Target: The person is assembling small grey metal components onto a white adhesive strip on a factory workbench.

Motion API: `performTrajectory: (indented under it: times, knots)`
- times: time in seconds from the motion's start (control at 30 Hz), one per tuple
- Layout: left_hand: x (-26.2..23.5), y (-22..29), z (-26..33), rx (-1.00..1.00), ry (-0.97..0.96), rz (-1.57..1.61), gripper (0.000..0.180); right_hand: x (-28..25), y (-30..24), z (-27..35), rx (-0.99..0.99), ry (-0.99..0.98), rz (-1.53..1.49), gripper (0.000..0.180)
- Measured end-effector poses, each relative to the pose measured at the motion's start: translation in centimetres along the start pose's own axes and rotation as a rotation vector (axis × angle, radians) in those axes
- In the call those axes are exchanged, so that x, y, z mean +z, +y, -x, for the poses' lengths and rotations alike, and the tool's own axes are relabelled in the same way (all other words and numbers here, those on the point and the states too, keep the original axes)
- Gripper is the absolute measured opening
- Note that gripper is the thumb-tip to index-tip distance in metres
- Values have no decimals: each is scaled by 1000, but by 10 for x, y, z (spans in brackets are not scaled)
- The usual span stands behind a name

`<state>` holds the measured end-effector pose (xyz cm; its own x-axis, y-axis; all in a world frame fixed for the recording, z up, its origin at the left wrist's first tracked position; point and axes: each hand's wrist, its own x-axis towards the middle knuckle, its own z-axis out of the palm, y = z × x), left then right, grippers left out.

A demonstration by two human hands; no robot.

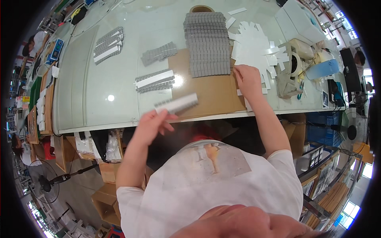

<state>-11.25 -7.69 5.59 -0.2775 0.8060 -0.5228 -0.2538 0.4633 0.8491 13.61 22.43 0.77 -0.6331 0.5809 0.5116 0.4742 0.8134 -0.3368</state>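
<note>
My left hand (152,126), slightly blurred by motion, grips one end of a white-backed strip (177,104) edged with small grey pieces. The strip is held at the table's near edge, over the brown cardboard sheet (214,93). My right hand (249,81) is closed in a pinch at the cardboard's right side. Its fingertips are beside the near right corner of a long overlapping row of grey segmented strips (208,45); what they pinch, if anything, is hidden. Left of the cardboard lie a small stack of strips with a white piece on top (155,80) and a grey bundle (159,53).
Another grey strip bundle (108,45) lies farther left. A pile of white paper strips (250,45) is right of the row, with a tape roll (295,63) on a dispenser, a blue bottle (322,69) and a white box (299,22) beyond. A brown ring (201,8) stands behind the row.
</note>
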Motion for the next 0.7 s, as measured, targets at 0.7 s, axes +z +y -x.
performTrajectory:
  times: [0.7]
  knots:
    - [36, -3, -47, 923, 344, -939, 21, -36, -29, 16, -217, -21, 297, 18]
